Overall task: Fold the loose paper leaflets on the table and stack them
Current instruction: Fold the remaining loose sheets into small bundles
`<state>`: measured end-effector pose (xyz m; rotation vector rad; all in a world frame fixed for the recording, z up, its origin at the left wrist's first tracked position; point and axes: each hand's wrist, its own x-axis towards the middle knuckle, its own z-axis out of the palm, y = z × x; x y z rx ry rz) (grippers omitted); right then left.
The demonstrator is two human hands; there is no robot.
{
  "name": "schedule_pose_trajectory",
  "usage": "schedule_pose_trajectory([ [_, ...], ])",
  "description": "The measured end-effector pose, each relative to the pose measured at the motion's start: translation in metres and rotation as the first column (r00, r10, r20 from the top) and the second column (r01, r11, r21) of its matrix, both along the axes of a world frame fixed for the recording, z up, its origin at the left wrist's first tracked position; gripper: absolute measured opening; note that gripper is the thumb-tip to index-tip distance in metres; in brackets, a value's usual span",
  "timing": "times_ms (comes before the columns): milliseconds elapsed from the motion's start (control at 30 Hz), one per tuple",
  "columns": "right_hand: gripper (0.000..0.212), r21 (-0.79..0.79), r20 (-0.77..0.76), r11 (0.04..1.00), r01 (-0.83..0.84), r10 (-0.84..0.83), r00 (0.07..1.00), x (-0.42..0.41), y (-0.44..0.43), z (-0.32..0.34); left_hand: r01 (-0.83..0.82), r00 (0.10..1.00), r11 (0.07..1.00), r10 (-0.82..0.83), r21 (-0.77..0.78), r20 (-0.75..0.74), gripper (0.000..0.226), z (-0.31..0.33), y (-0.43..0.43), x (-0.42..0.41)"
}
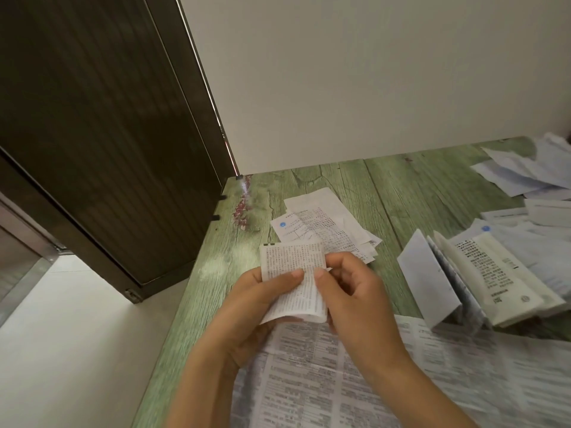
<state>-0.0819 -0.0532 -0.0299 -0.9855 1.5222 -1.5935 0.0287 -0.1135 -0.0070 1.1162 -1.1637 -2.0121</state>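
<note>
We hold left hand (256, 304) and right hand (355, 298) together, both pinching small white printed paper leaflet (290, 257) between them. Leaflet long axis runs near-to-far; near end curls under. Low pile of flat white folded leaflets (321, 220) lies just beyond hands, slightly toward right hand; we judge right hand nearer for stacking. Large unfolded printed sheet (309, 390) beneath wrists. Loose white leaflets (500, 273) well right of right hand, on green wood-grain table (401, 186).

Lost large sheet (309, 381) past bottom edge, under forearms | lost loose leaflets (525, 177) past right edge, blurred | could not read held leaflet (293, 257) print
</note>
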Motion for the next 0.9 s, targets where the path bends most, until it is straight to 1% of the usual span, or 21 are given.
schedule_pose_trajectory([
  [67, 0.018, 0.018, 0.083, 1.0, 0.011, -0.013, 0.996, -0.003, 0.0, 0.002, -0.041, 0.999, 0.999, 0.041, 0.009, -0.005, 0.024, -0.001, -0.002, 0.001],
  [167, 0.025, 0.016, 0.158, 0.999, 0.05, -0.051, 0.986, -0.007, 0.0, 0.003, -0.089, 0.996, 0.996, 0.089, 0.013, -0.029, 0.04, -0.003, -0.004, 0.002],
  [200, 0.026, 0.011, 0.172, 0.998, 0.069, -0.07, 0.983, -0.007, -0.001, 0.003, -0.084, 0.996, 0.996, 0.084, 0.01, -0.031, 0.04, -0.002, -0.003, 0.002],
  [267, 0.026, 0.0, 0.218, 0.995, 0.099, -0.096, 0.971, -0.007, -0.002, 0.004, -0.052, 0.998, 0.999, 0.052, -0.001, -0.029, 0.036, -0.001, -0.002, 0.002],
  [333, 0.023, -0.021, 0.251, 0.997, 0.077, -0.069, 0.966, -0.006, -0.001, 0.007, -0.045, 0.999, 0.999, 0.045, -0.016, -0.028, 0.029, -0.001, -0.001, 0.0],
  [367, 0.021, -0.034, 0.232, 0.998, 0.045, -0.036, 0.972, -0.005, 0.0, 0.008, -0.045, 0.999, 0.999, 0.044, -0.027, -0.027, 0.027, -0.001, -0.001, 0.0],
  [467, 0.019, -0.029, 0.081, 1.0, -0.009, 0.012, 0.997, 0.0, 0.0, 0.005, -0.05, 0.999, 0.998, 0.049, -0.047, -0.005, 0.02, -0.002, -0.002, -0.001],
  [534, 0.024, -0.021, 0.03, 0.999, 0.035, -0.034, 0.999, -0.001, -0.001, 0.002, -0.039, 0.999, 0.998, 0.038, -0.043, -0.011, 0.025, -0.002, -0.003, -0.002],
  [600, 0.029, -0.014, 0.049, 0.995, 0.102, -0.101, 0.994, -0.003, -0.003, -0.001, -0.038, 0.996, 0.999, 0.038, -0.001, -0.075, 0.025, -0.001, -0.003, -0.002],
  [667, 0.036, -0.012, 0.086, 0.988, 0.152, -0.151, 0.985, -0.006, -0.005, -0.004, -0.024, 0.983, 0.996, 0.039, 0.083, -0.18, 0.034, 0.001, -0.003, -0.001],
  [700, 0.04, -0.018, 0.089, 0.985, 0.169, -0.167, 0.982, -0.007, -0.005, -0.006, -0.008, 0.977, 0.993, 0.033, 0.121, -0.209, 0.041, 0.002, -0.003, -0.001],
  [767, 0.046, -0.048, 0.05, 0.982, 0.184, -0.181, 0.982, -0.007, -0.005, -0.006, 0.028, 0.981, 0.988, 0.002, 0.15, -0.194, 0.056, 0.001, -0.003, -0.001],
  [800, 0.046, -0.063, 0.025, 0.982, 0.177, -0.176, 0.984, -0.006, -0.005, -0.005, 0.037, 0.988, 0.992, -0.017, 0.124, -0.156, 0.055, 0.001, -0.002, -0.002],
  [834, 0.044, -0.075, 0.007, 0.984, 0.163, -0.163, 0.987, -0.005, -0.004, -0.004, 0.027, 0.993, 0.997, -0.018, 0.078, -0.113, 0.049, 0.0, -0.001, -0.004],
  [900, 0.037, -0.103, 0.026, 0.985, 0.137, -0.135, 0.99, -0.003, -0.003, -0.002, -0.017, 0.998, 1.0, 0.016, -0.021, -0.064, 0.036, -0.003, -0.001, -0.006],
])
